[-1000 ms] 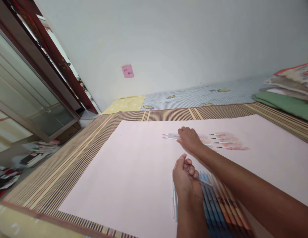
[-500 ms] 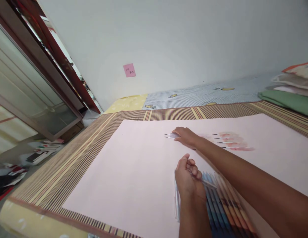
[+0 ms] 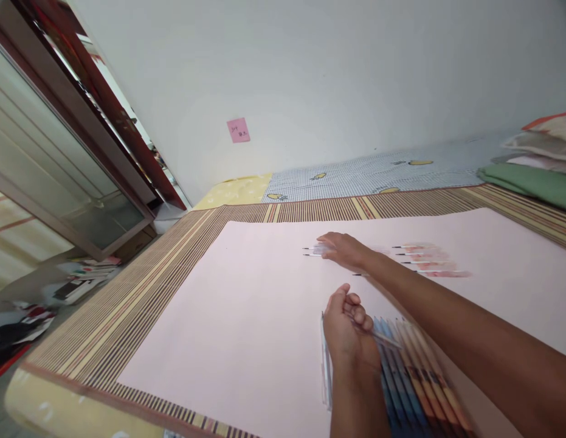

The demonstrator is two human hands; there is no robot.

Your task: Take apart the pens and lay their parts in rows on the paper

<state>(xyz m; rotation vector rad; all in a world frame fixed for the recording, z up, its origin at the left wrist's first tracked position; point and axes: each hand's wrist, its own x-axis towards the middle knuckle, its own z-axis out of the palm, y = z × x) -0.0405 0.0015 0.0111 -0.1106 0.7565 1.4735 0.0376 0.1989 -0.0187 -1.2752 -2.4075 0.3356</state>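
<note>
My right hand (image 3: 344,251) reaches over the white sheet (image 3: 228,316), its curved fingers and thumb closed about slim, dark-tipped pen refills (image 3: 312,255) lying there; the hand partly covers them. Nearer to me, my left hand (image 3: 349,313) is palm up with curled fingers, closed on thin, clear-looking refills (image 3: 386,339) that stick out to the right. Beneath it fan out several long pens (image 3: 401,377), some blue, some orange-brown. Pale slim sticks (image 3: 326,365) lie left of my left wrist. Farther right rests a row of dark-tipped refills with reddish bodies (image 3: 440,266).
The sheet lies on a striped mat (image 3: 141,286) over a bed. Folded cloths, one green (image 3: 529,185), are stacked at the back right. A pink note (image 3: 238,130) is stuck to the wall. A sliding door (image 3: 59,140) and piled items (image 3: 82,286) are at left.
My right hand has shifted very slightly, and the nearer refill under it has come a touch towards me. The left hand stays in place with its refills.
</note>
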